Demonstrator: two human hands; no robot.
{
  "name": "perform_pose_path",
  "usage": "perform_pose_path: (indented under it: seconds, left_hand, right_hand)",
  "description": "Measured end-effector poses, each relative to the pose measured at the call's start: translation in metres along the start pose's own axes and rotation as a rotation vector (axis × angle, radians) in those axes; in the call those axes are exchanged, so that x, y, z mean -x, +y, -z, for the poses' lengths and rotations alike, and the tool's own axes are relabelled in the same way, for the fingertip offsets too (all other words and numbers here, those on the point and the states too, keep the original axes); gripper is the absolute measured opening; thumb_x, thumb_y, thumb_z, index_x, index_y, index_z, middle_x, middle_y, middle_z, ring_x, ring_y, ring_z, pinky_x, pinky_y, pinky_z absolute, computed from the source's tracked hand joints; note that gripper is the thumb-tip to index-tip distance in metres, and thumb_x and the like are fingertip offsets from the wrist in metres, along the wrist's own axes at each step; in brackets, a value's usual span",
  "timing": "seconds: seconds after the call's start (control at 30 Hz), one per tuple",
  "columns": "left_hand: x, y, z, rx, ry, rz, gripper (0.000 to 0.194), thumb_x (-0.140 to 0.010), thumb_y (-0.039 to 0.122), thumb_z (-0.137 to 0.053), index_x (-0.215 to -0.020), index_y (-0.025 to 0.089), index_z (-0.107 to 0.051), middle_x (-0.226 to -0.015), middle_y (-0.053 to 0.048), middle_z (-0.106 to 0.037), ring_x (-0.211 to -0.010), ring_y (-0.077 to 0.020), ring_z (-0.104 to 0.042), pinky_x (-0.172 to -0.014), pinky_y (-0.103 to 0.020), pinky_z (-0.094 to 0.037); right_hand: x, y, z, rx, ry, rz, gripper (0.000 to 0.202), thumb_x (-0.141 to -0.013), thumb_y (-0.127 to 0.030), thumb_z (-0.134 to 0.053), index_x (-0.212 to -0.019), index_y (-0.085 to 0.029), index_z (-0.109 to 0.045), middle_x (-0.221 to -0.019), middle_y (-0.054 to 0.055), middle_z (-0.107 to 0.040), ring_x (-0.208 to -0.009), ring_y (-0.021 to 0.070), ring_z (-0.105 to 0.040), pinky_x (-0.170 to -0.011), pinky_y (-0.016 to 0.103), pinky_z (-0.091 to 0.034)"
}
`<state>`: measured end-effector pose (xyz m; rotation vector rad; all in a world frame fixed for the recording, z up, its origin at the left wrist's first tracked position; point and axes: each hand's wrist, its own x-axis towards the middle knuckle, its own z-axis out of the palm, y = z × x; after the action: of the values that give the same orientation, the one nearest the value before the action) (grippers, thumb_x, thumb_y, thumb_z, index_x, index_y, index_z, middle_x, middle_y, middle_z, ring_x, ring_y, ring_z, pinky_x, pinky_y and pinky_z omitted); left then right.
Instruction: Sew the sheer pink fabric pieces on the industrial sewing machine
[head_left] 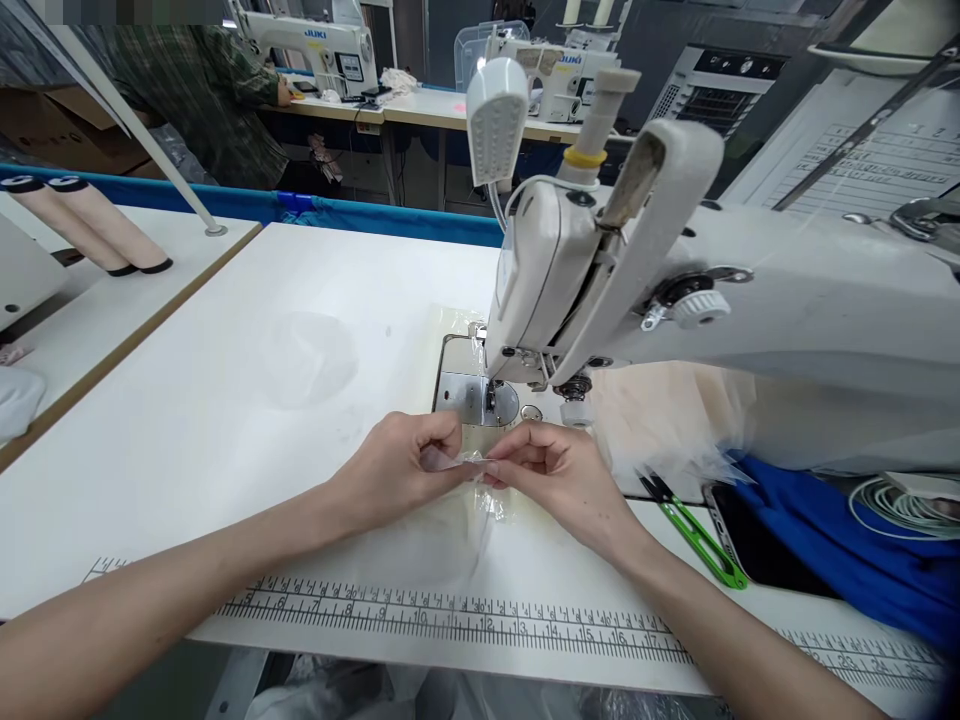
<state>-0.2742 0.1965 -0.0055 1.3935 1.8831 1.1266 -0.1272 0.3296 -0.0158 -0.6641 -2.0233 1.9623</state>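
Observation:
Both my hands meet just in front of the metal needle plate [461, 395] of a white sewing machine [555, 260]. My left hand [409, 460] pinches a piece of thin sheer fabric [450, 535] between thumb and curled fingers. Against the same edge, the thumb and fingertips of my right hand [551, 470] are closed from the other side. The sheer piece hangs down toward me over the white table and is hard to see against it. Presser foot and needle sit just beyond my fingers, apart from the fabric.
Green thread snips [701, 545] and a dark phone [765, 540] lie right of my right hand, beside blue cloth [855, 560]. Pale sheer pieces [667, 420] lie under the machine arm. A printed ruler [450, 615] runs along the front edge. A person [195, 90] works beyond the table.

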Motion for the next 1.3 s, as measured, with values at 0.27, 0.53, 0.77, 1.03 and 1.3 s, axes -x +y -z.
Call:
perform_pose_path:
  seconds: [0.27, 0.53, 0.77, 1.03, 1.3]
  left_hand:
    - [0.004, -0.015, -0.002, -0.335, 0.115, -0.244, 0.009, -0.087, 0.022, -0.063, -0.091, 0.024, -0.071, -0.059, 0.007, -0.067, -0.046, -0.0068, -0.054, -0.047, -0.018, -0.037]
    - [0.004, -0.015, -0.006, -0.354, 0.169, -0.396, 0.016, -0.094, 0.021, -0.057, -0.098, 0.023, -0.072, -0.08, 0.005, -0.077, -0.055, -0.0068, -0.066, -0.051, -0.017, -0.046]
    - [0.003, -0.019, -0.006, -0.527, 0.316, -0.537, 0.014, -0.095, 0.024, -0.056, -0.095, 0.022, -0.069, -0.066, 0.008, -0.072, -0.043, -0.0064, -0.053, -0.045, -0.018, -0.04]
    - [0.004, -0.021, -0.008, -0.49, 0.273, -0.488, 0.011, -0.094, 0.024, -0.056, -0.092, 0.02, -0.066, -0.066, 0.007, -0.07, -0.05, -0.0078, -0.06, -0.05, -0.018, -0.044]
    - [0.005, -0.018, -0.008, -0.504, 0.27, -0.499, 0.013, -0.095, 0.024, -0.054, -0.087, 0.019, -0.061, -0.06, 0.006, -0.065, -0.047, -0.007, -0.054, -0.047, -0.018, -0.041]
  right_hand:
    - [0.004, 0.004, -0.004, 0.14, 0.04, 0.184, 0.006, -0.08, -0.023, -0.07, -0.075, -0.02, -0.071, -0.076, 0.002, -0.071, -0.072, 0.018, -0.071, -0.067, 0.031, -0.06]
    - [0.006, 0.003, -0.005, 0.247, 0.102, 0.304, 0.007, -0.081, -0.015, -0.067, -0.079, -0.021, -0.07, -0.076, 0.001, -0.07, -0.072, 0.0161, -0.069, -0.066, 0.028, -0.059]
    - [0.007, 0.001, -0.007, 0.257, 0.128, 0.386, 0.014, -0.082, -0.011, -0.066, -0.09, -0.023, -0.066, -0.079, -0.002, -0.069, -0.072, 0.012, -0.068, -0.063, 0.021, -0.058]
    - [0.007, 0.002, -0.008, 0.283, 0.1, 0.441, 0.018, -0.081, -0.005, -0.064, -0.087, -0.022, -0.066, -0.079, -0.003, -0.068, -0.071, 0.0102, -0.068, -0.063, 0.018, -0.058]
    - [0.008, 0.002, -0.006, 0.375, 0.056, 0.561, 0.02, -0.087, -0.007, -0.06, -0.098, -0.022, -0.067, -0.085, -0.001, -0.07, -0.075, 0.0103, -0.068, -0.065, 0.019, -0.059]
